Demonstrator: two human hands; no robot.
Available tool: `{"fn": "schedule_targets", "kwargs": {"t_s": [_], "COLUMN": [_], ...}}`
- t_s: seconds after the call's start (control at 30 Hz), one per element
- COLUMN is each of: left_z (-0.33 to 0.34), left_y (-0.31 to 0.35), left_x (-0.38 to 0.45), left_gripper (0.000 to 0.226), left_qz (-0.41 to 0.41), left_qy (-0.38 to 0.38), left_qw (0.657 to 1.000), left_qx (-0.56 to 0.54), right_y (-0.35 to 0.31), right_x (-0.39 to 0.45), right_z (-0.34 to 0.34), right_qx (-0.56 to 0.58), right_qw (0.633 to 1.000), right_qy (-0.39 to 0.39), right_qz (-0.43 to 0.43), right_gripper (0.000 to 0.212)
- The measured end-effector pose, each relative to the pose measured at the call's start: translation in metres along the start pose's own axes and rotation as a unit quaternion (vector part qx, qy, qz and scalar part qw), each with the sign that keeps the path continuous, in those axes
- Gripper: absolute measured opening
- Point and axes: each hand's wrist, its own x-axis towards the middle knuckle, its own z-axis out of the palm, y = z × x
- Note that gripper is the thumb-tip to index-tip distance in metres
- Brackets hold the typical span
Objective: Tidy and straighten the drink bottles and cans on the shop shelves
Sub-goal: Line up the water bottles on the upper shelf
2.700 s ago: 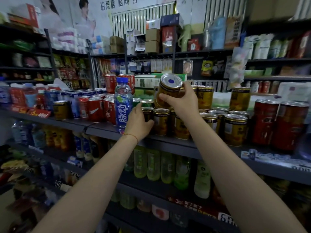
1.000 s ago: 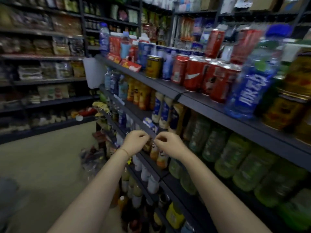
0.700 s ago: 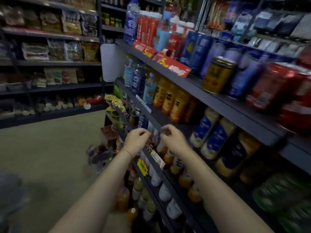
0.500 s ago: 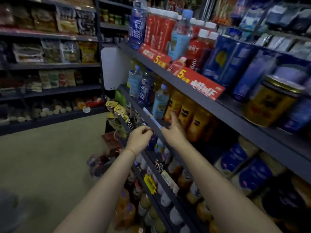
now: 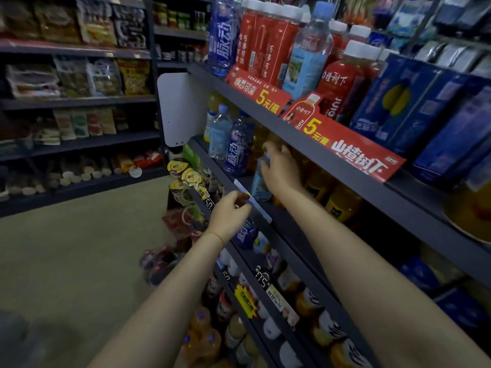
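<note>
Fingers (image 5: 268,152) of right hand (image 5: 280,171) hide most of pale-blue bottle (image 5: 259,185).

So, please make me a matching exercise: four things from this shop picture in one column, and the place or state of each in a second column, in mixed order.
Things:
1. right hand
2. left hand
3. dark blue bottle
4. red price sign

Places or states:
A. hangs on the front edge of the top shelf
B. stands on the second shelf, left of the right hand
C. around a light blue bottle on the second shelf
D. fingers curled at the second shelf's front edge

Pairs: 1-C, 2-D, 3-B, 4-A
</note>
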Motion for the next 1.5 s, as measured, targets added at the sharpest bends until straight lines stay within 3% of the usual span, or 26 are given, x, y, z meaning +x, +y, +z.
{"fn": "schedule_targets", "kwargs": {"t_s": [0.17,0.33,0.5,0.57,0.63,0.7,0.77,0.83,0.87,0.93,1.03,1.13,1.23,1.37,1.5], "left_z": [0.007,0.012,0.021,0.03,0.042,0.061,0.085,0.109,0.121,0.143,0.175,0.2,0.216,0.24,0.271], "left_y": [-0.003,0.003,0.023,0.03,0.04,0.043,0.044,0.052,0.057,0.069,0.089,0.114,0.148,0.187,0.197], "left_x": [-0.016,-0.048,-0.114,-0.15,-0.195,-0.239,-0.28,-0.325,-0.346,-0.387,-0.447,-0.503,-0.544,-0.579,-0.595], "left_gripper": [0.054,0.082,0.083,0.067,0.051,0.044,0.041,0.05,0.054,0.054,0.055,0.06,0.039,0.039,0.043], "left_qz": [0.029,0.107,0.186,0.17,0.134,0.1,0.045,-0.041,-0.07,-0.103,-0.103,-0.062,0.008,0.092,0.088], "left_qy": [0.025,0.058,0.076,0.027,-0.065,-0.109,-0.104,-0.059,-0.038,-0.016,-0.017,-0.032,-0.096,-0.181,-0.146], "left_qw": [0.999,0.992,0.977,0.981,0.988,0.989,0.987,0.972,0.964,0.951,0.952,0.957,0.952,0.943,0.951], "left_qx": [-0.003,-0.029,0.069,0.09,0.043,-0.011,-0.113,-0.223,-0.252,-0.29,-0.287,-0.281,-0.292,-0.264,-0.259], "right_y": [-0.009,-0.015,-0.008,0.004,0.017,0.034,0.054,0.074,0.085,0.103,0.119,0.124,0.13,0.151,0.168], "right_x": [-0.053,-0.112,-0.184,-0.214,-0.246,-0.282,-0.325,-0.376,-0.404,-0.46,-0.522,-0.561,-0.588,-0.629,-0.684], "right_z": [-0.002,-0.04,-0.106,-0.12,-0.129,-0.138,-0.147,-0.155,-0.158,-0.169,-0.197,-0.236,-0.283,-0.337,-0.374], "right_qx": [0.003,0.026,0.199,0.265,0.322,0.369,0.395,0.42,0.434,0.453,0.447,0.463,0.479,0.455,0.386], "right_qw": [1.0,0.991,0.977,0.963,0.944,0.924,0.911,0.898,0.891,0.879,0.873,0.864,0.863,0.885,0.909], "right_qy": [-0.005,0.082,0.07,0.053,0.041,0.042,0.045,0.027,0.016,-0.028,-0.128,-0.149,-0.109,0.001,0.106], "right_qz": [-0.028,-0.102,-0.021,0.023,0.059,0.088,0.107,0.126,0.132,0.145,0.149,0.128,0.12,0.094,0.119], "right_gripper": [0.024,0.023,0.022,0.018,0.019,0.027,0.034,0.025,0.016,0.018,0.029,0.045,0.047,0.055,0.057]}}
